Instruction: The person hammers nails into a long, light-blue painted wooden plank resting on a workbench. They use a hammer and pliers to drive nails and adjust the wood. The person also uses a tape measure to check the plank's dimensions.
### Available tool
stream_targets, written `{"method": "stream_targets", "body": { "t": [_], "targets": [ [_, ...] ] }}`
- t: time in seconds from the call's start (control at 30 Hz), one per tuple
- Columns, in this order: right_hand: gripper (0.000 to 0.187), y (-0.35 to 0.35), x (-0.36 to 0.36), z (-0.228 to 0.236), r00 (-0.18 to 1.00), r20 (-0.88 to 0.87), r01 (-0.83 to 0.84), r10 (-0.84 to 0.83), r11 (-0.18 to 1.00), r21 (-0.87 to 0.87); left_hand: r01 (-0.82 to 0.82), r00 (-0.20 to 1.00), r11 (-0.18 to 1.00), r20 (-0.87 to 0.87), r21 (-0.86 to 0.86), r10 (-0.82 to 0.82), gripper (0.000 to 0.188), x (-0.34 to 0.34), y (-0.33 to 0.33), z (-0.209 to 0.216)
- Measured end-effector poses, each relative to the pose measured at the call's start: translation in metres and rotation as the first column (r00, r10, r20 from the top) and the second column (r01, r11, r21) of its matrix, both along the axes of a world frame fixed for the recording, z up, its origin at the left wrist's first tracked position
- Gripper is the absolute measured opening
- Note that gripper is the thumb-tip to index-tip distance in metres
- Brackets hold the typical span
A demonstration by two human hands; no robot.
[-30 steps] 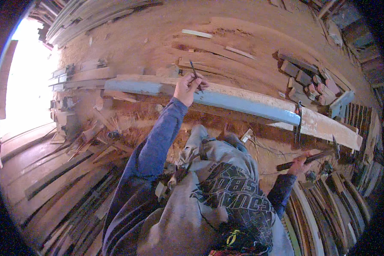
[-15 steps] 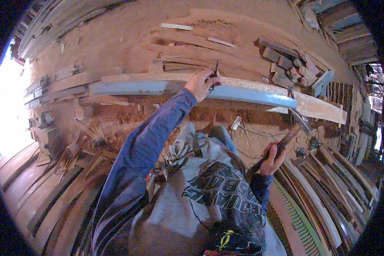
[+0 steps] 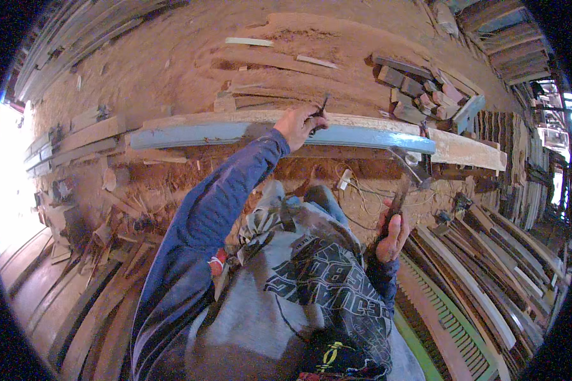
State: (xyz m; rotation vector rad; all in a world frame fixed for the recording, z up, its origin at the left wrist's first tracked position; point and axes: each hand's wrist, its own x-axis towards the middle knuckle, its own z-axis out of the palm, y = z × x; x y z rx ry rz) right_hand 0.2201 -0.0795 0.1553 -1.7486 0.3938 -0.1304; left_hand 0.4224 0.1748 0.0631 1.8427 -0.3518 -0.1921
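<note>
My left hand (image 3: pixel 297 126) is closed around a thin dark piece (image 3: pixel 325 105) that sticks up past the fingers; its kind is unclear. This hand rests at the middle of a long blue-painted board (image 3: pixel 216 134), which lies along a pale wooden beam (image 3: pixel 467 150). Lower right, my right hand (image 3: pixel 393 233) is wrapped around the dark handle of a hammer (image 3: pixel 398 198). The metal hammer head is blurred and shows just on my side of the board's right end. A dark upright piece (image 3: pixel 426 134) stands at that end.
Beyond the beam, a pile of wood offcuts (image 3: pixel 419 92) lies at the right, and thin strips (image 3: pixel 249 42) lie on the dusty ground. A white socket block (image 3: pixel 344 180) with cords is near my feet. Planks and a green slatted panel (image 3: pixel 454 324) flank me.
The hammer has swung leftward, its head moving in from beyond the blue board's right end. My left hand keeps its place on the board, while the whole view has shifted slightly.
</note>
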Motion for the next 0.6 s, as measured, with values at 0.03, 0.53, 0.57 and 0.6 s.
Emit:
{"method": "stream_targets", "body": {
  "t": [0.03,0.53,0.57,0.6],
  "targets": [
    [0.041,0.002,0.001,0.001,1.0,0.003,-0.013,0.013,1.0,-0.009,-0.008,1.0,1.0,-0.009,0.016,0.009,0.013,-0.001,0.0,0.001],
    [0.035,0.017,0.024,0.018,0.95,-0.006,-0.26,0.312,0.78,-0.569,0.278,0.957,0.958,0.072,0.063,-0.283,0.017,0.006,0.0,-0.012],
    [0.035,0.019,0.025,0.022,0.95,-0.007,-0.253,0.312,0.759,-0.6,0.303,0.943,0.945,0.106,0.12,-0.316,0.018,0.007,0.001,-0.012],
    [0.036,0.024,0.028,0.023,0.953,0.054,-0.195,0.297,0.742,-0.642,0.328,0.936,0.938,0.093,0.111,-0.339,0.016,0.008,0.001,-0.012]
  ]
}}
